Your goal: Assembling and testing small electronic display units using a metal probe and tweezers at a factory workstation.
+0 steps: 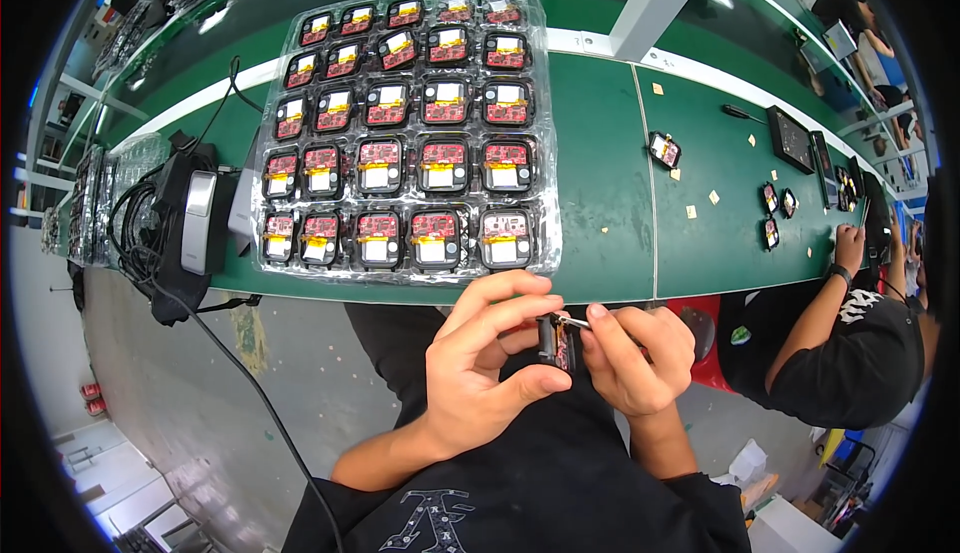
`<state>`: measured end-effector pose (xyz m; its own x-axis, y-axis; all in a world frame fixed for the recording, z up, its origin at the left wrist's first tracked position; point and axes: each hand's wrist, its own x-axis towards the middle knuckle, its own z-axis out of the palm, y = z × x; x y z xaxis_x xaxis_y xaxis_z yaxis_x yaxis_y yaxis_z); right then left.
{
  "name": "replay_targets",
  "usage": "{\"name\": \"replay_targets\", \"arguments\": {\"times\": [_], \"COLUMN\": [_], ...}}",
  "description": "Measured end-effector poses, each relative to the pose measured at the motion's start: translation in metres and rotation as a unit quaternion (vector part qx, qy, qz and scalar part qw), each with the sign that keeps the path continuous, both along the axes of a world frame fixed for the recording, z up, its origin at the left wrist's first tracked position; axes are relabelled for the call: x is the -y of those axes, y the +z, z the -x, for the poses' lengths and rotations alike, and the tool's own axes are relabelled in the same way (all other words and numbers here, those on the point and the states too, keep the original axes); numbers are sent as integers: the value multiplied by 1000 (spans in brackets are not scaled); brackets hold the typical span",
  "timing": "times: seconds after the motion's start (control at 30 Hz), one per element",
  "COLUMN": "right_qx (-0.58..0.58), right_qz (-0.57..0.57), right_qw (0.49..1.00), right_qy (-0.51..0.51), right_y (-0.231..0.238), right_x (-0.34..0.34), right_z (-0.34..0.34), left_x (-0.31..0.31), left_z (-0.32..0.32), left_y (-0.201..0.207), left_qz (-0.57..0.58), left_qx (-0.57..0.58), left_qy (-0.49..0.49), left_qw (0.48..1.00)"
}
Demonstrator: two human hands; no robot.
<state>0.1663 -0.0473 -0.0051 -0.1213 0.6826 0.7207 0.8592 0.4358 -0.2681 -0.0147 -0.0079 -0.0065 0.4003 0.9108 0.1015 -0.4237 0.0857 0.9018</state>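
Just off the table's front edge, my left hand (490,358) grips a small black smartwatch-like housing (547,341) by its sides. The housing is tilted on edge, and parts of a red circuit board and a bit of yellow tape show inside it. My right hand (640,355) pinches a thin silver metal tool (573,322) between thumb and fingers. Its tip points left and meets the housing's upper end; whether it touches a part inside is too small to tell. Behind my hands lies a clear plastic tray (549,223) holding rows of similar housings with red boards and white cells.
A cable-wrapped black and silver device (198,223) stands left of the tray. On the green table (600,193) to the right lie a single housing (664,150), small paper bits, a screwdriver (742,113) and a black box (791,139). A co-worker (850,343) sits at the right.
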Motion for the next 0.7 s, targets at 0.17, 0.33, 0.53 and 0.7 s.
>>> {"name": "replay_targets", "arguments": {"times": [0.17,0.33,0.53,0.7], "right_qx": [-4,-68,-265,-205], "right_qz": [6,48,215,159], "right_qw": [1000,996,938,966], "right_qy": [4,16,65,24], "right_y": [0,-1,12,9], "right_x": [1,-1,5,0], "right_z": [1,2,3,5], "left_x": [-1,-1,1,0], "left_z": [2,1,3,2], "left_y": [-2,-2,-1,-1], "left_qz": [-10,-17,-23,-23], "left_qx": [7,12,23,21], "left_qy": [-7,-10,-12,-7], "left_qw": [1000,1000,999,999]}}
